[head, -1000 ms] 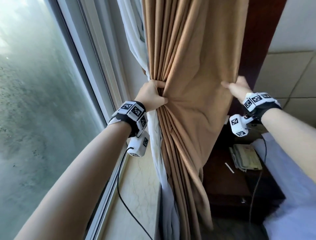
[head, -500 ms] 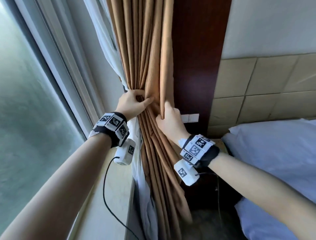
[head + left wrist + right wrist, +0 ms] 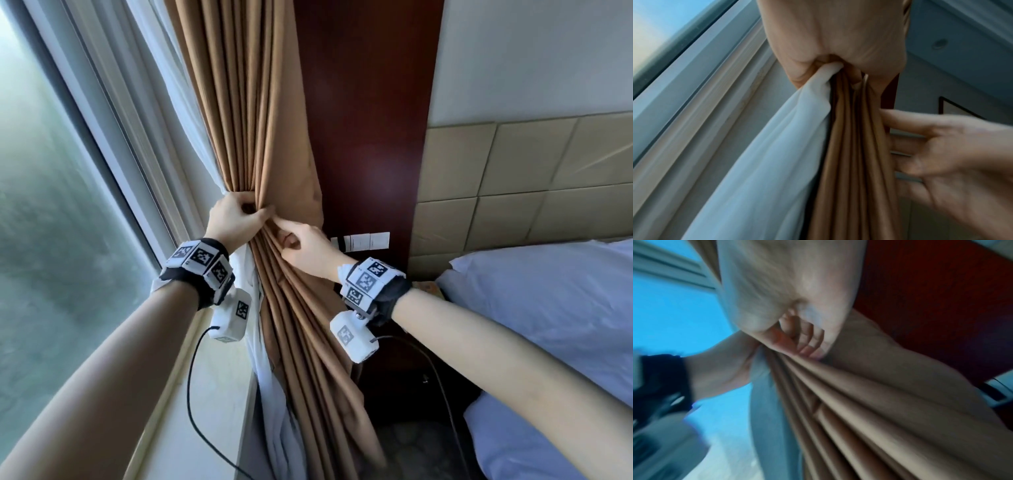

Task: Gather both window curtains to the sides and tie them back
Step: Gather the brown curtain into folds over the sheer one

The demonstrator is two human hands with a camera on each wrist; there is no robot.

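The brown curtain (image 3: 260,120) hangs gathered into tight folds against the right side of the window. A white sheer (image 3: 262,359) lies bunched along its left. My left hand (image 3: 236,219) grips curtain and sheer together at waist height; in the left wrist view the brown curtain (image 3: 855,162) and white sheer (image 3: 766,162) run out of the left hand (image 3: 830,40). My right hand (image 3: 301,245) sits just right of it, index finger and thumb pinching the outer folds. The right wrist view is blurred: curled fingers (image 3: 803,340) rest on the brown curtain (image 3: 879,402). No tie-back shows.
Window glass (image 3: 51,240) and a pale sill (image 3: 205,394) lie to the left. Behind the curtain stands a dark wood panel (image 3: 370,137) with a white switch plate (image 3: 366,241). A bed with a white pillow (image 3: 548,308) and a padded headboard (image 3: 513,188) fill the right.
My right hand swept the curtain's loose right edge leftwards into the bundle and now sits beside my left hand. My left hand kept its grip.
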